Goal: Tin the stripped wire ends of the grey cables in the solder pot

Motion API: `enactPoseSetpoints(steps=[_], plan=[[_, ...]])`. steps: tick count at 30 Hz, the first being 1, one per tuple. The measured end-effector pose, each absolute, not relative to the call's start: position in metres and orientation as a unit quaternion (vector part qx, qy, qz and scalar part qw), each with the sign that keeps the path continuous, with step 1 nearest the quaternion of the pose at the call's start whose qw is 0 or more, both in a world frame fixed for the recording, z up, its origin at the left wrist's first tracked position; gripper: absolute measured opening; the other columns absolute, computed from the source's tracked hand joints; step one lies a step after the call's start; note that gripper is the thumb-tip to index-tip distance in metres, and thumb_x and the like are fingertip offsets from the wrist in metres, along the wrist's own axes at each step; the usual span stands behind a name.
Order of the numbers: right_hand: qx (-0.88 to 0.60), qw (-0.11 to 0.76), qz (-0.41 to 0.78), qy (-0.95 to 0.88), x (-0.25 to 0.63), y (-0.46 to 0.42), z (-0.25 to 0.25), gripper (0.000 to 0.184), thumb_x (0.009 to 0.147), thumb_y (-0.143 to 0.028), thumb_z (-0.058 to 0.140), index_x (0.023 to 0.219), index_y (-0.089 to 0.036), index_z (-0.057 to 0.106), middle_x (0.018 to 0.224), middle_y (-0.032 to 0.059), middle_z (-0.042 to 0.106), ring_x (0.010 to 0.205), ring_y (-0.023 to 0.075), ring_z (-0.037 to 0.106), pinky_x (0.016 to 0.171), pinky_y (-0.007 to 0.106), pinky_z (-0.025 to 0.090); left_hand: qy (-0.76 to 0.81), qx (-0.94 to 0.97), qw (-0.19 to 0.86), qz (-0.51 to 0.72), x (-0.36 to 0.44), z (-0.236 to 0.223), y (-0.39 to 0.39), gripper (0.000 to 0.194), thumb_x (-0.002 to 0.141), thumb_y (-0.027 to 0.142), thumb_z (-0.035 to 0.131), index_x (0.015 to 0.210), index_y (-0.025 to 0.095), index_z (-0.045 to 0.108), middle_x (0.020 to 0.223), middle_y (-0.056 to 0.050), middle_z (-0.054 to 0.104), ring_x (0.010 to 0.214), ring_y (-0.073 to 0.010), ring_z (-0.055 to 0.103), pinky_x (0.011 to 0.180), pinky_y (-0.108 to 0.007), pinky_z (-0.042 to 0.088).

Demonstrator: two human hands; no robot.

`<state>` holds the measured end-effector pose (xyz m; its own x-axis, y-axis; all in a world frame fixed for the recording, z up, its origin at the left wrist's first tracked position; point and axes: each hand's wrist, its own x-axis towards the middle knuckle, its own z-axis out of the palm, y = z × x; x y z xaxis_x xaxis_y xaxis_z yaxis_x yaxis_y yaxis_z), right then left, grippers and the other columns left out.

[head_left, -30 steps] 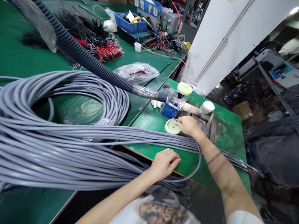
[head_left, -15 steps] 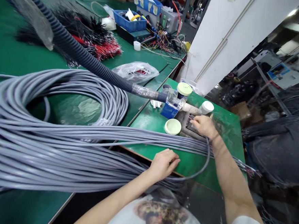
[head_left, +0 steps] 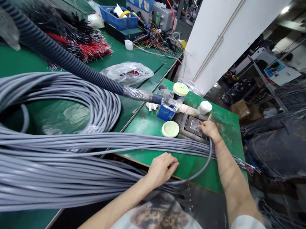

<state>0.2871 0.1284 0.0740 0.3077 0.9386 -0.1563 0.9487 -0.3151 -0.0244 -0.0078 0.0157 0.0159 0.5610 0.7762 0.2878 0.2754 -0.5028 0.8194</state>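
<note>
Right hand (head_left: pixel 209 129) pinches thin wire ends (head_left: pixel 198 122) above the dark metal plate (head_left: pixel 191 130) at centre right; left hand (head_left: pixel 162 170) curls shut against the grey cable bundle (head_left: pixel 93 141).

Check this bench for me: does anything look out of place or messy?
The grey cable bundle looks odd: it sprawls across the gap and over the front of the nearer green bench. Dark smears also stain that bench's top around the black fixture.
</note>
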Motion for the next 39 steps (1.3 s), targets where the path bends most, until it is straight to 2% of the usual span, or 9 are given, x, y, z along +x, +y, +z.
enactPoseSetpoints(steps=[6, 10, 14, 17, 19, 23, 31, 36, 39], plan=[[0.798, -0.054, -0.097, 0.593, 0.281, 0.117, 0.093, 0.027, 0.077, -0.033, 0.058, 0.056, -0.016, 0.064, 0.061, 0.0068, 0.064, 0.064, 0.0165, 0.058, 0.057, 0.024, 0.036, 0.331, 0.796, 0.376, 0.339, -0.007, 0.015, 0.017, 0.018, 0.090, 0.027, 0.051, 0.085, 0.018, 0.065, 0.073, -0.005, 0.065, 0.070, -0.0170, 0.056, 0.067, -0.028, 0.042], [0.768, -0.150, -0.148, 0.605, 0.258, 0.078, 0.118, 0.039, 0.084, -0.041, 0.050, 0.054, -0.017, 0.056, 0.049, 0.0020, 0.057, 0.048, 0.0122, 0.051, 0.050, 0.023, 0.037, 0.331, 0.763, 0.418, 0.366, -0.008, 0.017, 0.017, 0.017, 0.088, 0.027, 0.054, 0.084, 0.019, 0.069, 0.068, -0.004, 0.063, 0.067, -0.0164, 0.055, 0.065, -0.028, 0.042], [0.735, -0.235, -0.210, 0.600, 0.213, 0.028, 0.129, 0.042, 0.089, -0.044, 0.045, 0.057, -0.018, 0.053, 0.049, -0.0006, 0.056, 0.041, 0.0096, 0.047, 0.044, 0.021, 0.036, 0.347, 0.605, 0.581, 0.419, 0.000, 0.026, 0.018, 0.016, 0.082, 0.031, 0.063, 0.086, 0.019, 0.072, 0.072, -0.004, 0.065, 0.065, -0.0148, 0.055, 0.063, -0.026, 0.043], [0.693, -0.305, -0.284, 0.589, 0.180, 0.003, 0.127, 0.041, 0.087, -0.042, 0.051, 0.054, -0.018, 0.051, 0.045, -0.0023, 0.052, 0.040, 0.0088, 0.045, 0.042, 0.021, 0.035, 0.304, 0.419, 0.736, 0.436, 0.017, 0.038, 0.017, 0.029, 0.073, 0.029, 0.073, 0.100, 0.017, 0.069, 0.083, -0.005, 0.069, 0.072, -0.0152, 0.060, 0.067, -0.026, 0.045], [0.664, -0.354, -0.331, 0.570, 0.164, -0.006, 0.123, 0.038, 0.085, -0.041, 0.055, 0.055, -0.018, 0.052, 0.046, -0.0029, 0.052, 0.041, 0.0087, 0.044, 0.043, 0.021, 0.035, 0.261, 0.337, 0.780, 0.458, 0.030, 0.045, 0.014, 0.031, 0.071, 0.027, 0.075, 0.099, 0.017, 0.068, 0.082, -0.004, 0.068, 0.070, -0.0134, 0.059, 0.066, -0.025, 0.045], [0.641, -0.407, -0.358, 0.544, 0.149, -0.014, 0.116, 0.035, 0.085, -0.038, 0.056, 0.055, -0.019, 0.051, 0.048, -0.0032, 0.052, 0.043, 0.0094, 0.045, 0.043, 0.022, 0.034, 0.223, 0.252, 0.803, 0.492, 0.047, 0.055, 0.004, 0.027, 0.071, 0.027, 0.075, 0.094, 0.016, 0.066, 0.072, 0.000, 0.063, 0.061, -0.0101, 0.056, 0.062, -0.023, 0.044], [0.636, -0.449, -0.336, 0.530, 0.150, -0.022, 0.109, 0.033, 0.084, -0.034, 0.058, 0.054, -0.020, 0.051, 0.045, -0.0050, 0.046, 0.042, 0.0086, 0.041, 0.043, 0.022, 0.032, 0.200, 0.250, 0.826, 0.464, 0.048, 0.056, -0.005, 0.047, 0.060, 0.019, 0.077, 0.104, 0.019, 0.061, 0.079, 0.001, 0.061, 0.067, -0.0116, 0.057, 0.068, -0.027, 0.048], [0.611, -0.478, -0.403, 0.485, 0.149, -0.025, 0.107, 0.034, 0.084, -0.035, 0.059, 0.054, -0.019, 0.053, 0.046, -0.0034, 0.052, 0.040, 0.0080, 0.045, 0.042, 0.021, 0.035, 0.173, 0.224, 0.838, 0.467, 0.047, 0.058, -0.005, 0.024, 0.077, 0.029, 0.068, 0.095, 0.015, 0.066, 0.063, 0.001, 0.057, 0.058, -0.0111, 0.055, 0.058, -0.026, 0.045], [0.594, -0.501, -0.424, 0.464, 0.146, -0.033, 0.102, 0.024, 0.086, -0.035, 0.057, 0.069, -0.019, 0.063, 0.053, -0.0028, 0.057, 0.040, 0.0074, 0.046, 0.042, 0.021, 0.036, 0.189, 0.231, 0.832, 0.467, 0.044, 0.062, 0.000, 0.021, 0.078, 0.031, 0.067, 0.091, 0.014, 0.068, 0.058, 0.003, 0.053, 0.055, -0.0103, 0.051, 0.056, -0.024, 0.042]])
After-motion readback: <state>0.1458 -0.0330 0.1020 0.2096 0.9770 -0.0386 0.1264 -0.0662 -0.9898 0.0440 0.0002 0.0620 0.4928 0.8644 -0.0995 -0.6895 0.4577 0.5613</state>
